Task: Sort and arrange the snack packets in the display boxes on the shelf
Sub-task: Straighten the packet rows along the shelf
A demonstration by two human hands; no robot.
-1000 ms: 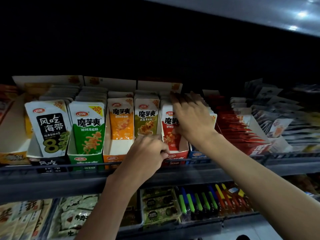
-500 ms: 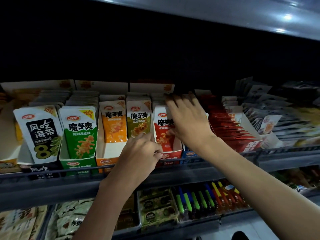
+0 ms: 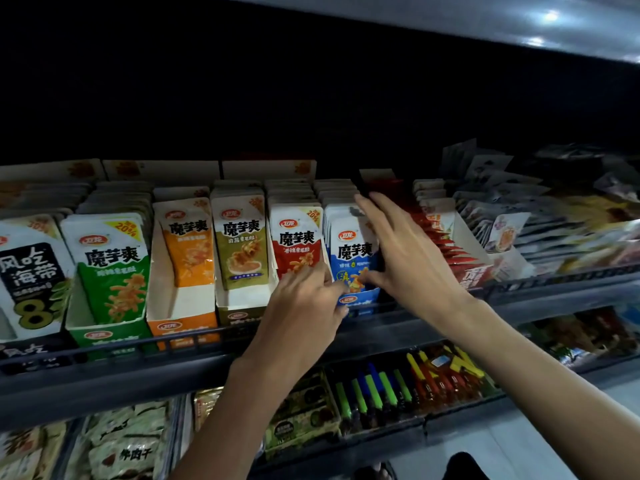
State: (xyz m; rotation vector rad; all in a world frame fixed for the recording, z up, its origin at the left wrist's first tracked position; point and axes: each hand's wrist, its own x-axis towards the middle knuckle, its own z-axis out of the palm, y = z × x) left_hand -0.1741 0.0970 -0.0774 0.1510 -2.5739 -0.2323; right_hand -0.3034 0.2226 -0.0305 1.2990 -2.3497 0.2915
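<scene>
A row of display boxes stands on the shelf, each holding upright snack packets: green [image 3: 110,268], orange [image 3: 188,244], olive [image 3: 242,240], red [image 3: 296,240] and blue [image 3: 353,251]. My right hand [image 3: 405,251] lies against the right side of the blue packets with straight, spread fingers reaching toward the back of the row, while its thumb crosses the front packet's lower edge. My left hand [image 3: 308,306] reaches up from below. Its fingertips touch the foot of the red and blue front packets, just above the blue box [image 3: 356,301].
A black-and-white seaweed packet [image 3: 31,271] stands at far left. Red packs [image 3: 450,244] and loose mixed packets [image 3: 554,223] fill the right. A dark rail [image 3: 138,341] fronts the shelf. Coloured lighters [image 3: 381,389] and more packets sit on the shelf below. Another shelf [image 3: 450,26] hangs overhead.
My right hand slid right off the red and blue packet tops to the side of the blue row, uncovering the blue front. My left hand uncurled and moved right to the packets' feet.
</scene>
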